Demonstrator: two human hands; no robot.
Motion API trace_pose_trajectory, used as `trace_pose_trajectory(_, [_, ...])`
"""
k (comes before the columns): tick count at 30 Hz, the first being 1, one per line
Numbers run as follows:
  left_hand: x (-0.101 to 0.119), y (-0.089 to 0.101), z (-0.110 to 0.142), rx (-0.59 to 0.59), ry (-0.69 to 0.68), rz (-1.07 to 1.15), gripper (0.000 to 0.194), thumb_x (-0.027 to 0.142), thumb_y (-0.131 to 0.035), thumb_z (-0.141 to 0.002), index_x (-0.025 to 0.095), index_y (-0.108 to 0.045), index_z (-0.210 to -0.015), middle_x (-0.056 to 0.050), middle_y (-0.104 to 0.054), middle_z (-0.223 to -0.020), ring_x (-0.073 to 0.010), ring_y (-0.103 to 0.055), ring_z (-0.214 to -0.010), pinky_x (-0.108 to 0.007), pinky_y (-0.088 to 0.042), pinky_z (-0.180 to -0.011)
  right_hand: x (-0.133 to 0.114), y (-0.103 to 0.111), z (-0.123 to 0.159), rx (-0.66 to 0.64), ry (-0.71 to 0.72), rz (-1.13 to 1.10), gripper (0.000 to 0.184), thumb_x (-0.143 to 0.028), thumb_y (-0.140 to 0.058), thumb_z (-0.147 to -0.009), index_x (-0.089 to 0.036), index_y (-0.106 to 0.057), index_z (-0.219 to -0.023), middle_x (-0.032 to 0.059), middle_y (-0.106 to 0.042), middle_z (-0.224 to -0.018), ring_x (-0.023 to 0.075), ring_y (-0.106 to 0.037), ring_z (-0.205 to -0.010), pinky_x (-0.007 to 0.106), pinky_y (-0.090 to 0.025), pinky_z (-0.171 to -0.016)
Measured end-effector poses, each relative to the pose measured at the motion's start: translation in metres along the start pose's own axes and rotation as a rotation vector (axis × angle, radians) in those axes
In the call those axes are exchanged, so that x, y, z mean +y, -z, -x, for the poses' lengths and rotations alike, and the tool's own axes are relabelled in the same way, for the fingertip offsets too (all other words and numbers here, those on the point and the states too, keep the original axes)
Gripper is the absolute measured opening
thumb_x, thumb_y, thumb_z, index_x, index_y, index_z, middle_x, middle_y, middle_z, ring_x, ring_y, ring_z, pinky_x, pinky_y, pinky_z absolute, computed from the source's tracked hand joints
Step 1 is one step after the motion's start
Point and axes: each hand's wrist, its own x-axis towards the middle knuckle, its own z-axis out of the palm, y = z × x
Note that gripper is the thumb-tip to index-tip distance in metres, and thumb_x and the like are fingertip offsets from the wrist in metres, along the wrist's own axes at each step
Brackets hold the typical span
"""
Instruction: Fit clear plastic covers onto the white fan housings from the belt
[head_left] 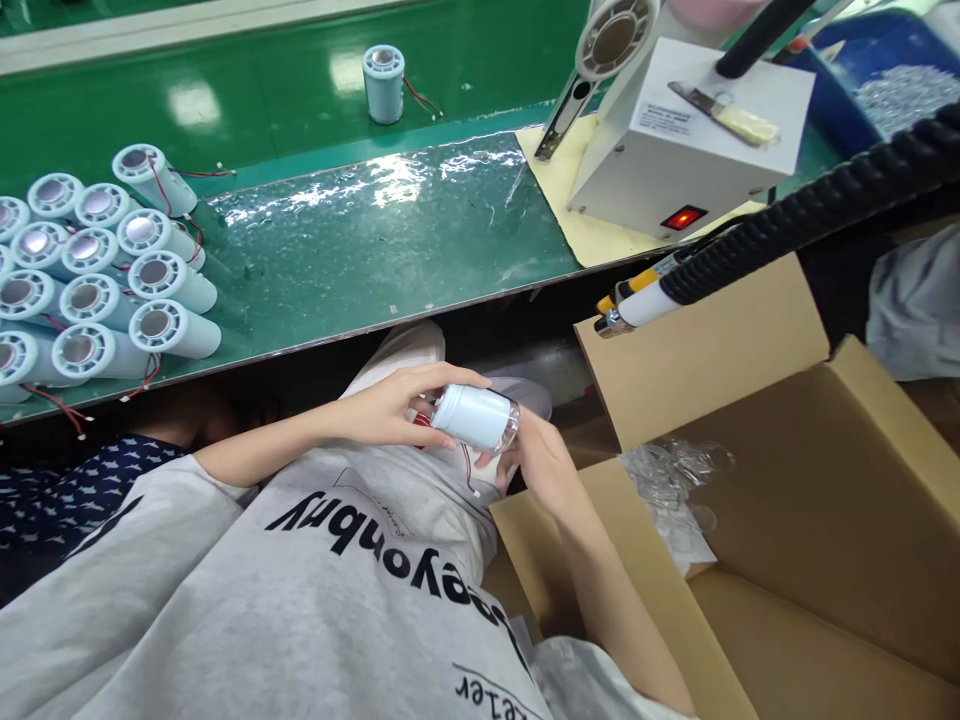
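Observation:
My left hand (409,402) grips a pale blue cylinder (472,415) above my lap, thumb and fingers around its left end. A clear plastic cap (512,425) covers the cylinder's right end. My right hand (536,445) is curled against that capped end, some of its fingers hidden beneath. Thin red wires (466,468) with a small white connector hang below the cylinder. To the left, several similar cylinders (176,328) stand grouped on the green bench, with wires trailing from them. One more cylinder (384,88) stands upright on the green belt at the back.
An open cardboard box (780,490) at my right contains clear plastic pieces (675,490). A white machine (694,150) with a lit red switch stands on the bench (360,250). A black corrugated hose (810,200) crosses above the box. Behind is a blue bin (840,85).

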Motion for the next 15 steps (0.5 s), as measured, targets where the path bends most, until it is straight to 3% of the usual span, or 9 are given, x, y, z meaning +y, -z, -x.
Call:
trace_pose_trajectory(2, [0.003, -0.001, 0.001, 0.021, 0.066, 0.053, 0.066, 0.035, -0.082, -0.081, 0.026, -0.06, -0.142, -0.013, -0.061, -0.144, -0.0283, -0.062, -0.126, -0.032, -0.06, -0.087, 0.005, 0.004, 0.002, 0.238, 0.326, 0.258, 0.028, -0.043, -0.053, -0.101, -0.021, -0.061, -0.117, 0.0119, -0.076, -0.105, 0.0219, -0.075, -0.077, 0.034, -0.065, -0.064])
trace_pose_trajectory(3, [0.004, -0.002, 0.001, 0.03, 0.088, 0.076, 0.066, 0.035, -0.082, -0.08, 0.026, -0.06, -0.142, -0.012, -0.061, -0.143, -0.0277, -0.063, -0.124, -0.031, -0.06, -0.084, 0.007, 0.006, 0.002, 0.289, 0.508, 0.37, 0.029, -0.032, -0.056, -0.099, -0.023, -0.057, -0.127, 0.0142, -0.071, -0.127, 0.025, -0.076, -0.097, 0.04, -0.067, -0.079])
trace_pose_trajectory(4, [0.005, -0.002, 0.001, 0.036, 0.104, 0.096, 0.067, 0.035, -0.083, -0.08, 0.026, -0.06, -0.142, -0.012, -0.062, -0.142, -0.0264, -0.065, -0.12, -0.03, -0.06, -0.082, 0.008, 0.008, 0.002, 0.285, 0.681, 0.462, 0.038, -0.023, -0.058, -0.097, -0.027, -0.054, -0.134, 0.0144, -0.061, -0.144, 0.0276, -0.071, -0.116, 0.046, -0.065, -0.091])
trace_pose_trajectory(6, [0.005, -0.002, 0.0, 0.029, 0.13, 0.124, 0.068, 0.037, -0.083, -0.08, 0.027, -0.059, -0.143, -0.011, -0.064, -0.138, -0.0228, -0.068, -0.108, -0.029, -0.059, -0.078, 0.009, 0.011, 0.001, 0.19, 0.933, 0.584, 0.052, -0.012, -0.059, -0.094, -0.033, -0.053, -0.14, 0.0102, -0.052, -0.156, 0.0288, -0.061, -0.135, 0.05, -0.06, -0.103])
trace_pose_trajectory(8, [0.004, -0.002, -0.001, 0.005, 0.14, 0.141, 0.07, 0.039, -0.082, -0.081, 0.027, -0.057, -0.145, -0.011, -0.065, -0.137, -0.0209, -0.07, -0.102, -0.028, -0.059, -0.077, 0.007, 0.012, 0.001, 0.118, 0.994, 0.596, 0.056, -0.008, -0.061, -0.094, -0.036, -0.055, -0.142, 0.0077, -0.057, -0.152, 0.028, -0.061, -0.136, 0.05, -0.059, -0.106])
trace_pose_trajectory(10, [0.003, 0.0, -0.002, -0.017, 0.106, 0.126, 0.071, 0.039, -0.083, -0.081, 0.028, -0.057, -0.146, -0.011, -0.064, -0.141, -0.0233, -0.069, -0.111, -0.03, -0.06, -0.083, 0.005, 0.012, 0.003, 0.1, 0.914, 0.519, 0.055, -0.014, -0.068, -0.094, -0.033, -0.055, -0.143, 0.0096, -0.062, -0.147, 0.029, -0.063, -0.132, 0.049, -0.06, -0.105])
trace_pose_trajectory(12, [0.003, 0.002, -0.002, -0.026, 0.025, 0.079, 0.071, 0.037, -0.084, -0.081, 0.029, -0.058, -0.146, -0.011, -0.062, -0.146, -0.0265, -0.065, -0.125, -0.035, -0.058, -0.096, 0.003, 0.01, 0.004, 0.107, 0.859, 0.448, 0.055, -0.019, -0.074, -0.092, -0.03, -0.057, -0.142, 0.0114, -0.064, -0.145, 0.031, -0.065, -0.13, 0.049, -0.061, -0.103])
trace_pose_trajectory(15, [0.001, 0.004, -0.001, -0.023, -0.131, -0.003, 0.071, 0.034, -0.086, -0.08, 0.032, -0.058, -0.146, -0.01, -0.061, -0.149, -0.0281, -0.058, -0.137, -0.042, -0.049, -0.113, 0.002, 0.008, 0.007, 0.137, 0.951, 0.463, 0.056, -0.009, -0.067, -0.091, -0.034, -0.057, -0.14, 0.0096, -0.067, -0.14, 0.0296, -0.069, -0.125, 0.05, -0.064, -0.098])
